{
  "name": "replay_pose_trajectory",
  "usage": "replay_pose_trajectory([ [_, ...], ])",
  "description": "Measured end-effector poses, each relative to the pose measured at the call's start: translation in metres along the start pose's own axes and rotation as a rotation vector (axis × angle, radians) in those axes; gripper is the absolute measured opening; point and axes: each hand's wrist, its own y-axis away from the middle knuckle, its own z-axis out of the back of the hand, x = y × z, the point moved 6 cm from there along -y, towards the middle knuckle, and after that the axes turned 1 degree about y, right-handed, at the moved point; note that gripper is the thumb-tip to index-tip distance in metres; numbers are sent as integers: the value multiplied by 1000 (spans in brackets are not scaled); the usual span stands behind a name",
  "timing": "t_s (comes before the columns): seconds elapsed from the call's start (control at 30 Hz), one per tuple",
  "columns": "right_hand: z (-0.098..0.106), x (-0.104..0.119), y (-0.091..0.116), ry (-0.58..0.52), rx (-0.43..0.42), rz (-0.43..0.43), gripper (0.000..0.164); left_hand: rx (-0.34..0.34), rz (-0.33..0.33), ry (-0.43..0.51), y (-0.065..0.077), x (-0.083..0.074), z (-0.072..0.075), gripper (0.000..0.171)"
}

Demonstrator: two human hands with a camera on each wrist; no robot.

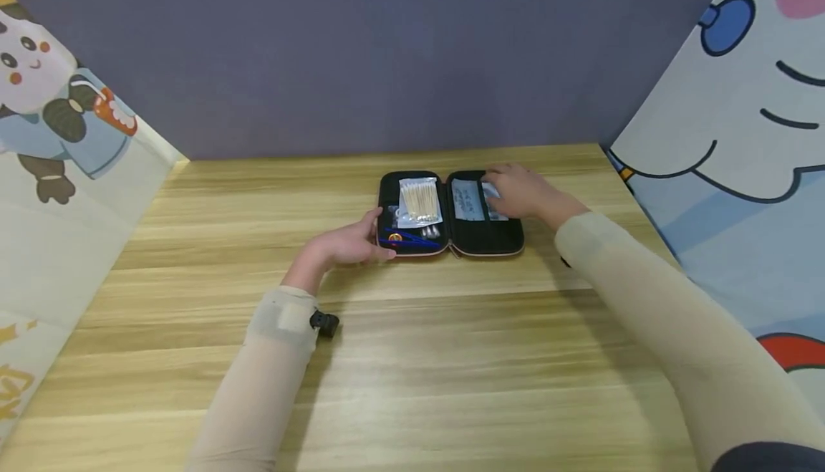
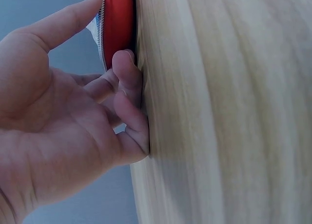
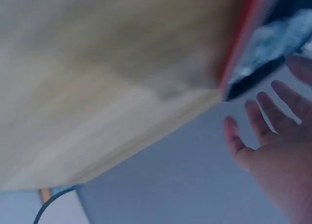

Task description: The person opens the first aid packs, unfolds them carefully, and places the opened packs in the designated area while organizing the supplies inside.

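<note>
An unzipped first-aid case (image 1: 485,237), black inside and red outside, lies flat on the table. In its left half are a clear bag of cotton swabs (image 1: 420,201), blue tweezers (image 1: 412,238) and small silvery pieces (image 1: 430,231). Light blue packets (image 1: 467,200) sit behind a black band in the right half. My left hand (image 1: 348,243) holds the case's front left corner; in the left wrist view, one fingertip meets the zipper (image 2: 101,33) and other fingers curl at the lower edge. My right hand (image 1: 522,191) reaches over the right half, fingers spread beside the packets.
The wooden table (image 1: 451,357) ends at a grey-purple wall (image 1: 387,56) just behind the case. Cartoon-printed panels stand at the left (image 1: 58,171) and right (image 1: 741,193) sides. A small black clip-like device (image 1: 324,324) sits at the left wrist.
</note>
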Motion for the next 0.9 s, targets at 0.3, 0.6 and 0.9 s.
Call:
replay_pose_trajectory([
  [0.3, 21, 64, -35, -308, -63, -95, 60, -3, 0, 14, 2, 4, 1, 113],
  [0.6, -8, 88, -39, -367, -51, -105, 92, 5, -15, 12, 0, -1, -1, 113],
  [0.9, -12, 92, -36, -374, -29, -227, 88, 13, -8, 25, 1, -1, 0, 114],
])
